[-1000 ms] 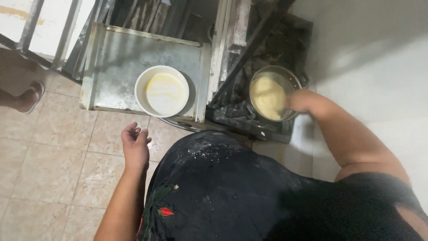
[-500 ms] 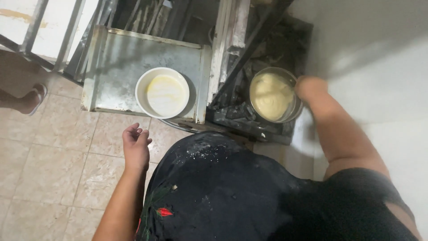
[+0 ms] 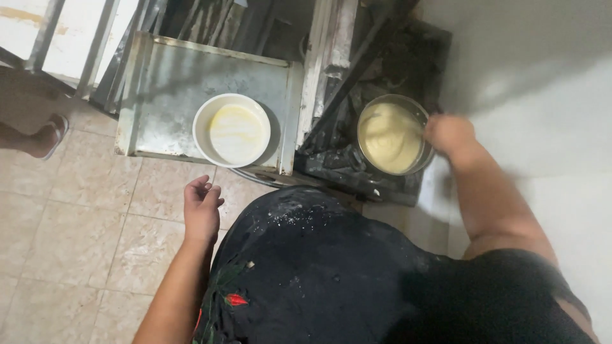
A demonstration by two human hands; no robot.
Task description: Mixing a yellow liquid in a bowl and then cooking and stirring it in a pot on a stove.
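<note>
Pot (image 3: 390,137) of batter sits beside right hand (image 3: 449,134).

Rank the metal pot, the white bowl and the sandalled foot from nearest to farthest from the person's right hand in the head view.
From the right hand:
1. Metal pot, right beside it on the dark stove.
2. White bowl, further left on the metal tray.
3. Sandalled foot, at the far left edge.

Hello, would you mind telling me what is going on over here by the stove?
A person stands over a dark stove. Their right hand is at the rim of a metal pot full of pale yellow batter; the blur hides whatever it may be holding. Their left hand hangs free and open above the tiled floor. A white bowl smeared with yellow sits on a metal tray beside the stove.
</note>
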